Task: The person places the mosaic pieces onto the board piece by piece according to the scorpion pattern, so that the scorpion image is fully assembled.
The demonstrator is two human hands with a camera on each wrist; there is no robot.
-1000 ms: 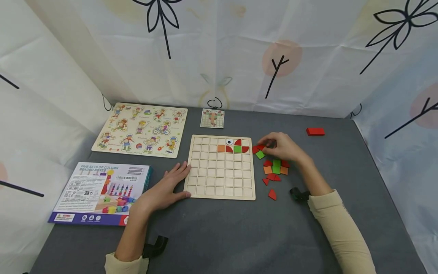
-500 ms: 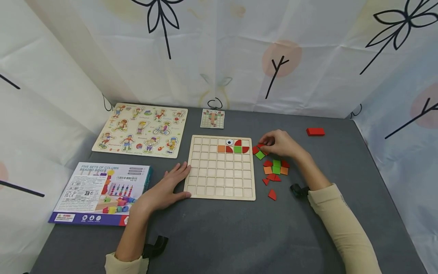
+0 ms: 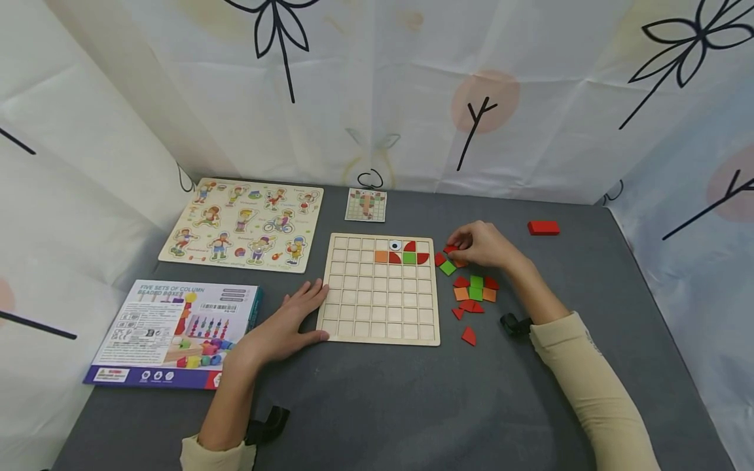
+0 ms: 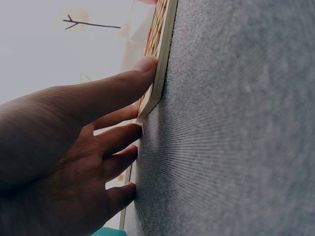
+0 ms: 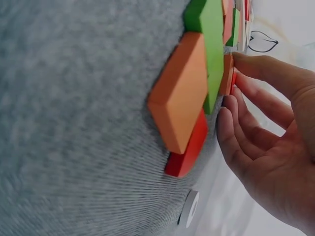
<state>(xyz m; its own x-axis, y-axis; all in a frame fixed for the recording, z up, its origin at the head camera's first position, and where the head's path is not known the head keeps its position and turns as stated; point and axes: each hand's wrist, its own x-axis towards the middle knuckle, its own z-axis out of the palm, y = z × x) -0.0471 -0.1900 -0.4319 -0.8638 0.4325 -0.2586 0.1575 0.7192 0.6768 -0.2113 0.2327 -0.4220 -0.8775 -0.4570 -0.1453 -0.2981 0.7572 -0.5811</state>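
My left hand rests at the left edge of a wooden grid board, its thumb against the near corner and its fingers extended. Several coloured tiles sit in the board's upper right: an orange square, a green square, red quarter-rounds and an eye tile. Right of the board, my right hand pinches a small red tile between thumb and index finger. Close by it are an orange tile, partly hidden by the hand, and a green tile.
More loose tiles lie nearer me, with a red triangle apart. A pattern card lies behind the board. Leftward are a picture puzzle and a boxed set. A red block lies far right.
My right hand has shifted slightly, its thumb and index finger drawing closer on the red tile, and the orange tile below shows more. The left hand and board stay put.
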